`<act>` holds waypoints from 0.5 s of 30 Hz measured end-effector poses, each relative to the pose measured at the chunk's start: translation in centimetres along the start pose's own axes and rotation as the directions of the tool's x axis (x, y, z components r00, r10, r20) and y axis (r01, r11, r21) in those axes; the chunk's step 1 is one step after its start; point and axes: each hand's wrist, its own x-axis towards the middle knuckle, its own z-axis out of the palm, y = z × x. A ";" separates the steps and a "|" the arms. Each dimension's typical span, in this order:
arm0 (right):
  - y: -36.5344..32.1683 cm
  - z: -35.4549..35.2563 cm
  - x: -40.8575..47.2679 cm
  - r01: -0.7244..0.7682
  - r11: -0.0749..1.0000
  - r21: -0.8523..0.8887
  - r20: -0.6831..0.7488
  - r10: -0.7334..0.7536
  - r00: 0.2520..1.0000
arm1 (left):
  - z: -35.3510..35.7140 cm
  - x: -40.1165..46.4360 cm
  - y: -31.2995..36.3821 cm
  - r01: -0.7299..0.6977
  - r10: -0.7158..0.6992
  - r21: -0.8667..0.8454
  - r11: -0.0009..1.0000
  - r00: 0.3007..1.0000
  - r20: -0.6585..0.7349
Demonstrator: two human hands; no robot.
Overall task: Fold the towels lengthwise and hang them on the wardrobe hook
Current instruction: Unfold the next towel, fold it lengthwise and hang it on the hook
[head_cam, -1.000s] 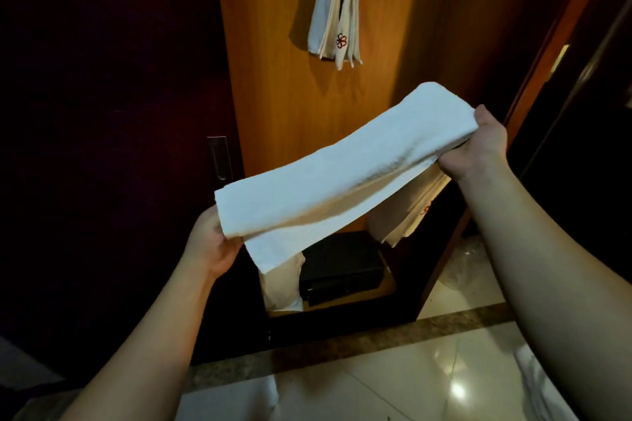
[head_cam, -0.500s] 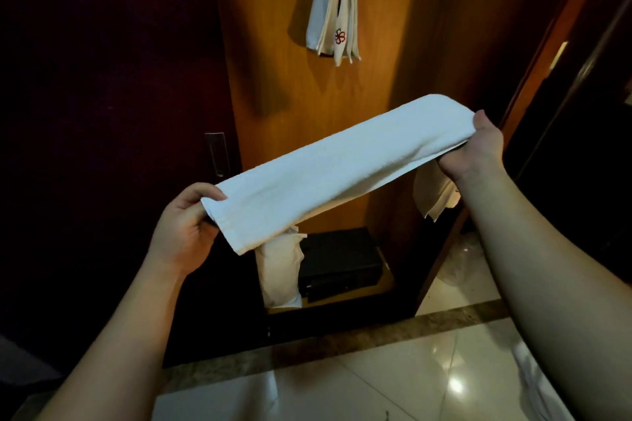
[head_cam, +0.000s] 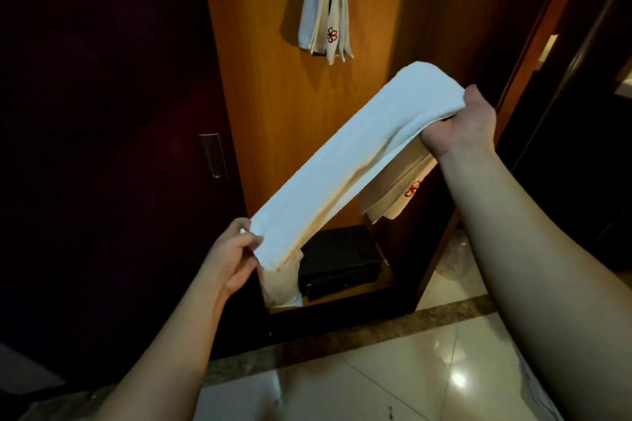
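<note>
Open wardrobe [head_cam: 280, 106] holds hung towel [head_cam: 325, 10] and black safe [head_cam: 340, 260].

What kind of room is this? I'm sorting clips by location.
Probably a hotel room, at an open wardrobe: a white towel with a red flower logo hangs on the wooden panel, a small black safe sits on the bottom shelf, and the floor is polished tile.

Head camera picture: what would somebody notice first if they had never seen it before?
First comes the long white towel, stretched slantwise across the middle between the left hand low down and the right hand higher up. Next, the hanging towel with a red flower mark, up on the orange wooden panel. Below sits a black box.
</note>
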 end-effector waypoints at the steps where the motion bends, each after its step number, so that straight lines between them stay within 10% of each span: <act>1: 0.0 0.5 -0.2 0.004 1.000 -0.011 0.018 -0.003 1.000 | 0.6 -0.1 -0.3 0.039 -0.039 0.033 0.999 0.999 -0.013; 10: 2.8 3.8 -2.3 0.118 0.921 -0.372 0.171 -0.057 0.984 | 4.0 2.5 -3.7 0.201 -0.146 0.275 0.940 0.967 -0.208; 15: 3.0 5.2 -2.7 0.352 0.631 -0.691 0.328 -0.160 0.931 | 8.0 0.3 -0.7 -0.048 0.200 0.423 0.905 0.925 -0.322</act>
